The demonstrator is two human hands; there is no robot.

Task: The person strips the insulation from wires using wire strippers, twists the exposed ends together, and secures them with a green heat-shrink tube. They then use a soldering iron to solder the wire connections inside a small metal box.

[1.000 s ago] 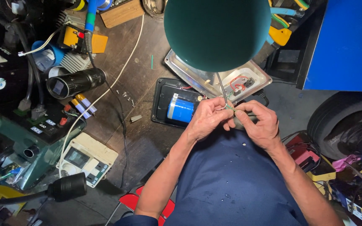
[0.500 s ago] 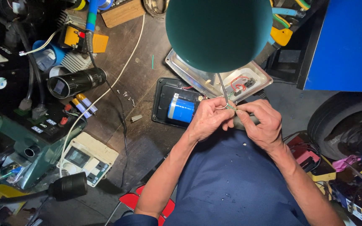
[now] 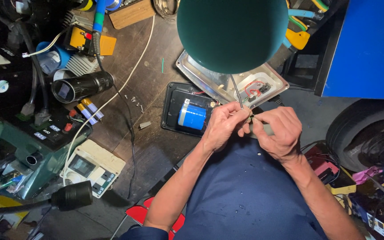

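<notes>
Two hands pinch wire | green lamp shade [image 3: 232, 33] overhangs metal cover [image 3: 263, 82]

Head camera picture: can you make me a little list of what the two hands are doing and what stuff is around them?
left hand: pinched on a thin metal rod, fingertips meeting the other hand
right hand: wrapped around a small greyish piece, mostly hidden
just beyond the hands: open black case holding a blue cylinder
beside the case: silver metal tray with red wires
overhead: dark green lamp shade
bench, left side: black tube, white meter box, white cable
</notes>
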